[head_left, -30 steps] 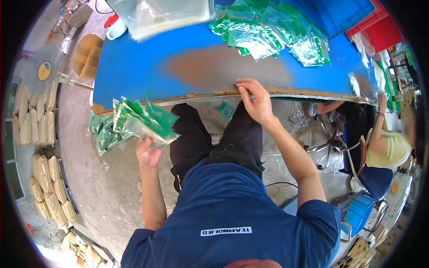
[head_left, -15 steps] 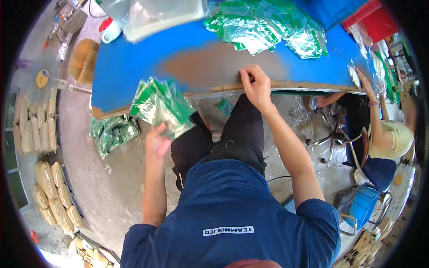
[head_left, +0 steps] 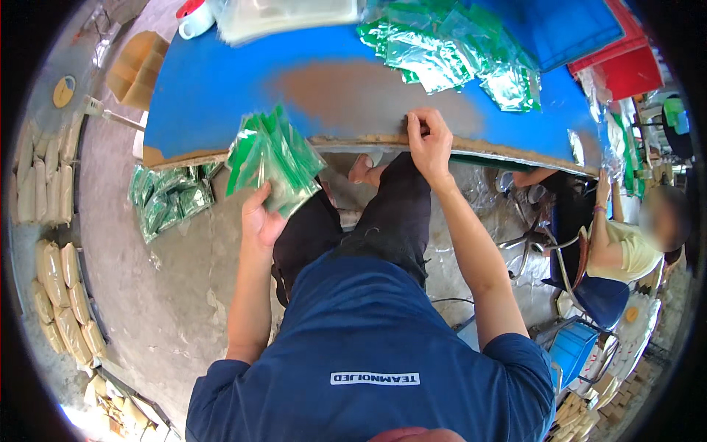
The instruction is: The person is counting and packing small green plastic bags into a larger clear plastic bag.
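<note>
My left hand (head_left: 263,221) is closed round the lower end of a fanned bunch of clear plastic bags with green parts (head_left: 274,158). The bunch is in the air at the table's near edge, above my left thigh. My right hand (head_left: 429,144) rests at the front edge of the blue table (head_left: 221,96), over a worn brown patch. Its fingers are curled in and nothing shows in them. Beyond it, a loose pile of similar green and clear bags (head_left: 442,55) lies on the table.
A stack of clear sheets (head_left: 283,18) and a white and red mug (head_left: 195,20) stand at the far left. Blue and red bins (head_left: 626,70) are at the far right. More green bags (head_left: 173,199) hang below the table's left end. A co-worker (head_left: 618,243) sits to the right.
The bunch in my left hand has tilted and fanned a little. My right hand stays at the table edge. The co-worker's hand has moved off a small packet on the table. The view has shifted slightly.
</note>
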The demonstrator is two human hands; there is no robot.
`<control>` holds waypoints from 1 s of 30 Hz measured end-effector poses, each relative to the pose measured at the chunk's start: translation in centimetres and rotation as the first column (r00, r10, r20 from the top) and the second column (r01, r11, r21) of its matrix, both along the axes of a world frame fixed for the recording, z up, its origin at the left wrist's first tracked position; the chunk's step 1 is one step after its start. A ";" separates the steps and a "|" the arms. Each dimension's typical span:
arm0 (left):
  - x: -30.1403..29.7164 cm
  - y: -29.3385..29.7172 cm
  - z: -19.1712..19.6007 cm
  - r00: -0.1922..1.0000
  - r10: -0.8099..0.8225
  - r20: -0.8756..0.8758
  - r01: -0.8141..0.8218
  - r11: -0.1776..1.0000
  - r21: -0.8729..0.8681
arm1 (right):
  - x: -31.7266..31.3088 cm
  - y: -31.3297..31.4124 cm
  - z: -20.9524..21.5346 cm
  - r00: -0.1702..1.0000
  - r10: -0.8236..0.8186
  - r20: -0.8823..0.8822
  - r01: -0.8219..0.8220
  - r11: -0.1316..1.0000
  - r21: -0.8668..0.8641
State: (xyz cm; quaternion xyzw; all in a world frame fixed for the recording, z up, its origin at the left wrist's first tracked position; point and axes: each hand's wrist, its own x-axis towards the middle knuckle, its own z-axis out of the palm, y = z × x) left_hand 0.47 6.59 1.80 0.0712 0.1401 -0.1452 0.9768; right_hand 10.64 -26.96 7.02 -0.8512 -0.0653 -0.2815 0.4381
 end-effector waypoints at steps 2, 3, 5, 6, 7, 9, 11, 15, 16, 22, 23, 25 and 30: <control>0.1 -0.3 -0.3 0.999 -0.034 -0.020 0.036 0.994 0.104 | -0.1 -0.2 -0.3 1.000 -0.002 -0.002 0.002 1.000 0.022; -0.1 -0.2 -0.5 0.997 -0.036 -0.063 0.043 0.993 0.113 | -0.1 -0.3 -0.5 0.998 -0.011 -0.058 0.011 1.000 -0.007; -0.3 -1.3 0.9 0.998 -0.035 -0.059 0.047 0.974 0.223 | 0.6 -0.8 -0.2 0.985 0.065 -0.158 -0.063 0.998 0.017; -0.3 -1.7 1.4 0.997 -0.021 -0.078 0.046 0.941 0.335 | 1.3 -1.2 0.3 0.974 0.091 -0.209 -0.092 0.996 0.007; -0.3 -2.0 1.2 0.998 -0.046 -0.035 0.056 0.932 0.359 | 2.6 -1.7 1.4 0.977 0.090 -0.193 -0.090 0.996 0.007; -0.2 -3.0 2.1 0.997 -0.072 -0.023 0.076 0.924 0.374 | 6.4 -2.9 3.2 0.998 0.019 0.056 -0.003 0.959 -0.282; 0.0 -3.6 2.3 0.994 -0.105 -0.035 0.110 0.925 0.363 | 9.5 -3.5 2.4 0.994 -0.084 0.065 0.105 0.854 -0.510; 0.4 -5.0 3.4 0.998 -0.052 -0.027 0.058 0.906 0.420 | 8.1 -1.1 0.2 0.994 0.013 -0.110 -0.095 0.600 -0.794; 0.4 -5.3 3.3 0.999 -0.040 -0.029 0.049 0.906 0.421 | 6.2 0.1 0.1 0.982 0.131 -0.134 -0.187 0.646 -0.740; 0.7 -6.6 2.4 1.000 -0.013 0.027 -0.001 0.883 0.470 | -0.1 3.6 4.1 0.641 0.544 -0.542 -0.759 0.553 -0.343; 0.7 -6.5 2.5 1.000 -0.017 0.016 0.008 0.886 0.464 | 1.2 2.9 3.8 0.811 0.465 -0.355 -0.572 0.760 -0.309; 0.7 -5.8 2.5 0.997 -0.072 0.020 0.056 0.891 0.450 | 5.1 0.1 3.5 0.995 0.060 -0.074 -0.086 0.903 -0.422; -0.3 -4.8 0.6 0.997 -0.069 0.042 0.049 0.928 0.369 | 2.4 -1.0 1.8 0.992 0.004 -0.124 -0.099 0.631 -0.769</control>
